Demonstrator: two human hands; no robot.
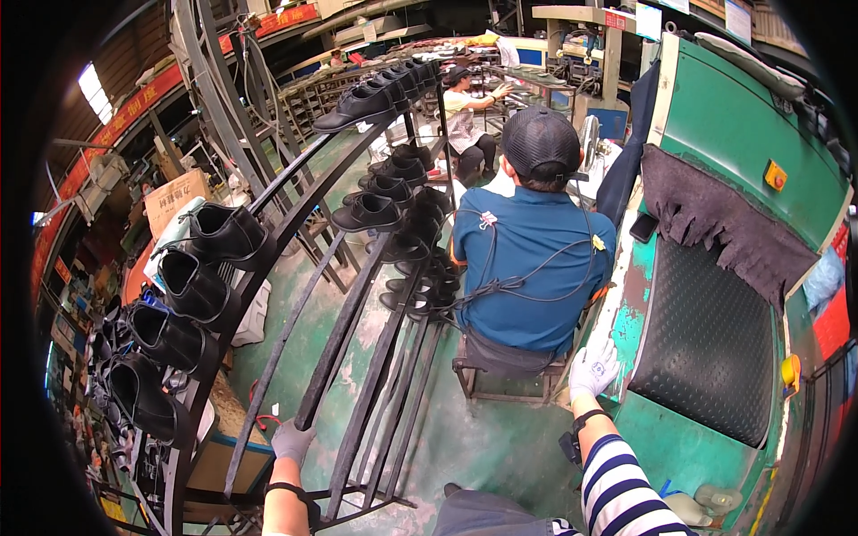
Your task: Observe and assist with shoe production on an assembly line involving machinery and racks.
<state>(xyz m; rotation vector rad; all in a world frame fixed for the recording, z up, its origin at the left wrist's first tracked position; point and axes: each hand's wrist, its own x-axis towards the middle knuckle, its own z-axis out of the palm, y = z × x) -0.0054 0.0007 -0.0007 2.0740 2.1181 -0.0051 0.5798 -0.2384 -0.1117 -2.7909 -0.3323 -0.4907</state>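
Observation:
My left hand, in a pale glove, is closed at the near end of a dark metal rail of the shoe rack; its fingertips are partly hidden. My right hand, gloved in white, lies with fingers stretched out on the worn edge of the green machine. Black lace-up shoes stand in rows on the rack's far part. Along its upper left rail, several more black shoes stand in a line.
A person in a blue shirt and dark cap sits just ahead, back to me, between rack and machine. A black studded conveyor belt runs at the right under a ragged dark curtain. A phone lies beside it. Farther off sits another person.

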